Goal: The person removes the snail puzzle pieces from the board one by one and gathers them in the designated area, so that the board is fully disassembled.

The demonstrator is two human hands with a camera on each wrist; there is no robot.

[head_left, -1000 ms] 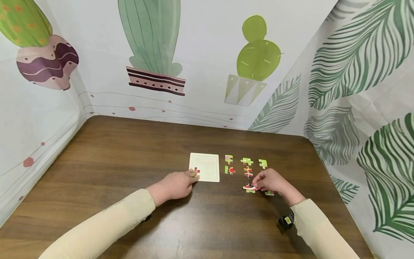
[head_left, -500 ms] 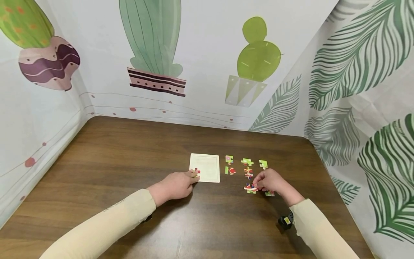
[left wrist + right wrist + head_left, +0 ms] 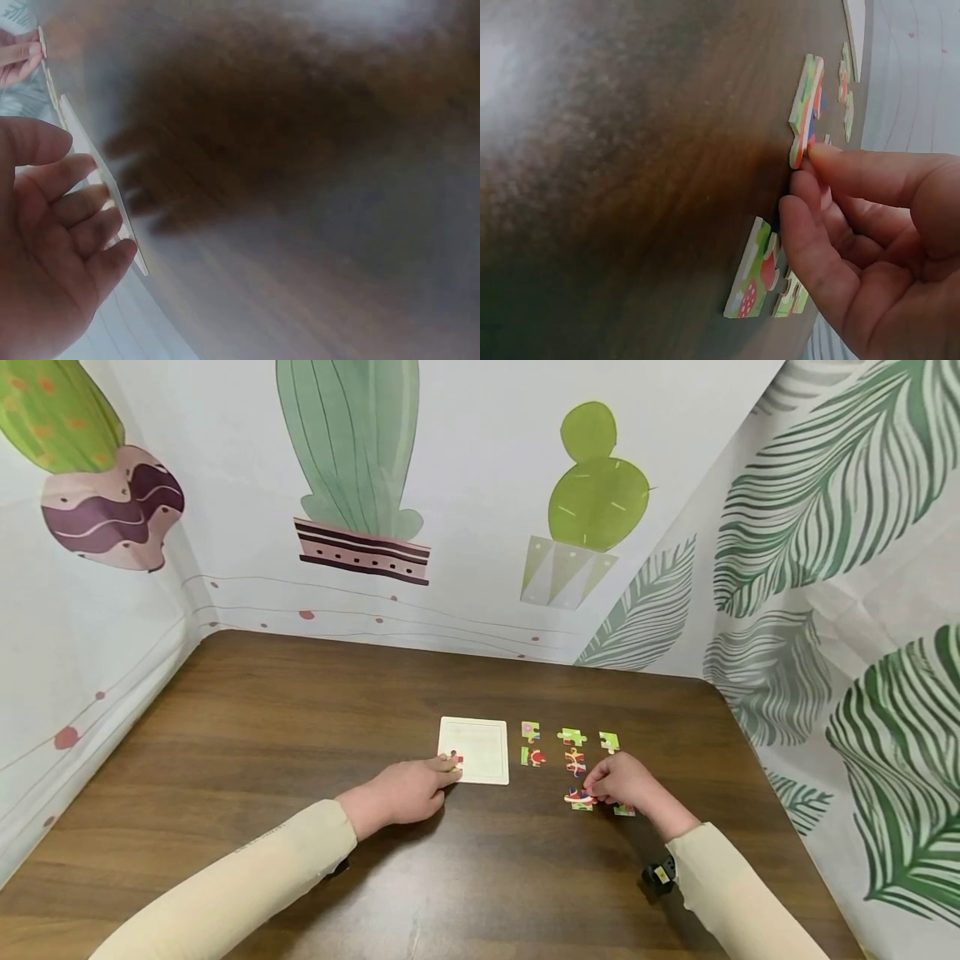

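Note:
My right hand (image 3: 628,783) pinches the right end of a jigsaw puzzle piece (image 3: 577,797) with red, blue and white on it, low over the table. In the right wrist view that puzzle piece (image 3: 807,112) sits at the thumb tip, its thick edge facing the camera. A pale square puzzle tray (image 3: 485,747) lies to the left of the loose pieces. On the tray's near left corner is one red and white puzzle piece (image 3: 457,758), partly covered by the fingertips of my left hand (image 3: 405,789). Those fingers lie lightly bent against the tray edge (image 3: 112,184).
Several loose jigsaw pieces lie in rows right of the tray, among them a green corner piece (image 3: 609,741) and a piece with a red shape (image 3: 533,757). Another piece (image 3: 748,277) lies under the right hand. A cactus-print cloth (image 3: 480,527) stands behind the brown table (image 3: 330,710).

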